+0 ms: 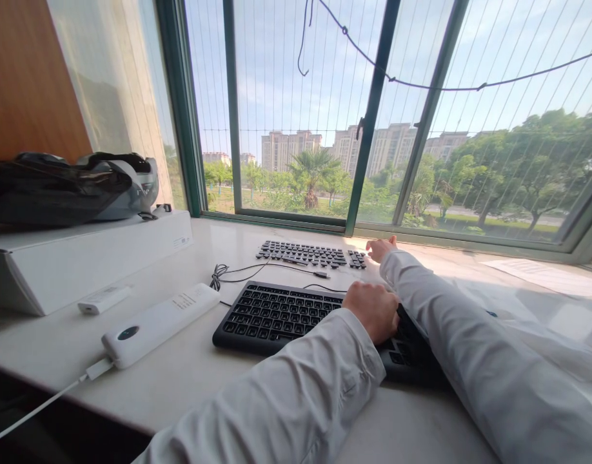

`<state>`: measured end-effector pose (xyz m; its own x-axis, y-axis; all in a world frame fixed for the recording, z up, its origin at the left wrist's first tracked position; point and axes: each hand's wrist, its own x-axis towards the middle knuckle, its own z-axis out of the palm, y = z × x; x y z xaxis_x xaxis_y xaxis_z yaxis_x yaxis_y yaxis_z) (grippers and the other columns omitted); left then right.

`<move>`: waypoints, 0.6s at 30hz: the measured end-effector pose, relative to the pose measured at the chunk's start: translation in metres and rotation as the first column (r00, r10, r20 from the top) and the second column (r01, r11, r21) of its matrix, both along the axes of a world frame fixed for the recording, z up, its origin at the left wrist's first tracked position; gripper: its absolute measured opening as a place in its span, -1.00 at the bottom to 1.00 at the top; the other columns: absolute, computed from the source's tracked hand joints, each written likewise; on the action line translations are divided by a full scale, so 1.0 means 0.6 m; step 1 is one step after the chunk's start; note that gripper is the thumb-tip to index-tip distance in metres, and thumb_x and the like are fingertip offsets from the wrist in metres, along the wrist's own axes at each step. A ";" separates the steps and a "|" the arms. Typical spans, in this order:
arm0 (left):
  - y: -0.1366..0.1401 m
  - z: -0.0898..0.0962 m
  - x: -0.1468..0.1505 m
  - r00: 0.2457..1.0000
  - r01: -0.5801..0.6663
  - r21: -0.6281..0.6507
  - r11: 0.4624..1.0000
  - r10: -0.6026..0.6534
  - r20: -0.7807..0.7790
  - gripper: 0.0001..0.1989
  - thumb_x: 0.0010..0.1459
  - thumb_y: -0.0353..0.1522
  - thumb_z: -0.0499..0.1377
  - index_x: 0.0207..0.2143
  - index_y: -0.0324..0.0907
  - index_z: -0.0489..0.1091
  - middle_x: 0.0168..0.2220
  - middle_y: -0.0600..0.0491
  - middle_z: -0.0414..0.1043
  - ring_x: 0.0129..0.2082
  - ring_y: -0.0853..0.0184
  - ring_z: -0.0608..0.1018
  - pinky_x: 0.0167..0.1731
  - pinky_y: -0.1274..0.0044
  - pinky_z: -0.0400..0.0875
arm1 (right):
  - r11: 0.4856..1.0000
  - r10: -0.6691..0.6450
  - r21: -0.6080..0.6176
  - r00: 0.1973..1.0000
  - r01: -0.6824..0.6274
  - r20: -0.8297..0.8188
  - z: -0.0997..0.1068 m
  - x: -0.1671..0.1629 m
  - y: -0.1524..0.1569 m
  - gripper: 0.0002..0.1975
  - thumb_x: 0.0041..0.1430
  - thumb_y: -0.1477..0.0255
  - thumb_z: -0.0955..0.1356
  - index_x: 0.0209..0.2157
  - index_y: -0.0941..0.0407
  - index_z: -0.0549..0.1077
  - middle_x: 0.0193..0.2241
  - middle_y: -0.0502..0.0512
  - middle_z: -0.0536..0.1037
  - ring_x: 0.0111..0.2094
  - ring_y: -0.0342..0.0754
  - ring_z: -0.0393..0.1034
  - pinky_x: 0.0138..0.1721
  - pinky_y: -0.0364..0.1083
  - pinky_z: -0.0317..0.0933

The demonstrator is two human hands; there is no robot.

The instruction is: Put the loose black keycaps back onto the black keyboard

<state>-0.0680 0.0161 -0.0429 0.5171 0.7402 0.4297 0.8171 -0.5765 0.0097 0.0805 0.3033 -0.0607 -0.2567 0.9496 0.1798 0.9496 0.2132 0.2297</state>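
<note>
A black keyboard (276, 312) lies on the white counter, its switch places showing without keycaps. My left hand (372, 310) is curled over its right part, knuckles up; the fingertips and anything in them are hidden. Farther back, loose black keycaps (303, 252) lie in keyboard order, with a small separate block of keycaps (356, 259) at their right end. Just right of that block, my right hand (382, 247) reaches down to the counter with bent fingers. Whether a keycap is between them is too small to tell. My right forearm covers the keyboard's right end.
A black cable (247, 273) with a plug lies between keyboard and keycaps. At left are a white power bank (155, 327) with a cord, a small white device (104, 300), and a white box (88, 251) bearing a dark helmet-like object (73, 187). Clear plastic (532, 322) and paper (552, 276) lie right.
</note>
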 end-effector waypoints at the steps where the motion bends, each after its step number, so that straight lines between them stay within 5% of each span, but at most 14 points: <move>1: 0.000 0.000 0.000 1.000 -0.001 0.002 1.000 0.001 -0.002 -0.71 0.12 -0.29 0.04 -0.32 -0.20 0.54 -0.40 -0.15 0.51 -0.31 0.14 0.57 -0.38 0.39 0.41 | 1.000 0.008 -0.001 1.000 -0.008 -0.003 -0.001 0.001 0.000 -0.67 0.20 0.31 0.25 -0.02 0.02 0.43 -0.14 0.19 0.52 -0.14 0.10 0.31 -0.03 0.20 -0.17; 7: -0.002 0.002 0.000 1.000 -0.013 -0.007 1.000 0.013 -0.025 -0.71 0.13 -0.28 0.04 -0.32 -0.21 0.53 -0.40 -0.14 0.51 -0.32 0.15 0.57 -0.37 0.39 0.41 | 0.999 0.041 0.003 0.999 -0.041 0.003 -0.005 0.000 -0.004 -0.73 0.19 0.22 0.26 -0.18 0.01 0.50 -0.23 0.11 0.54 -0.19 0.04 0.33 -0.02 0.18 -0.17; 18: -0.005 0.003 0.000 0.999 -0.036 -0.010 0.999 0.036 -0.031 -0.70 0.13 -0.28 0.04 -0.30 -0.22 0.54 -0.37 -0.13 0.52 -0.30 0.19 0.56 -0.33 0.42 0.41 | 0.989 0.068 0.123 0.994 -0.078 0.083 0.021 0.015 -0.024 -0.74 0.19 0.45 0.21 -0.39 0.22 0.50 -0.47 0.23 0.51 -0.39 0.03 0.34 -0.10 0.16 -0.20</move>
<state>-0.0679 0.0129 -0.0413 0.5031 0.7629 0.4061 0.8372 -0.5468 -0.0100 0.0892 0.2890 -0.0479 -0.3427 0.8988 0.2734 0.9106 0.2463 0.3318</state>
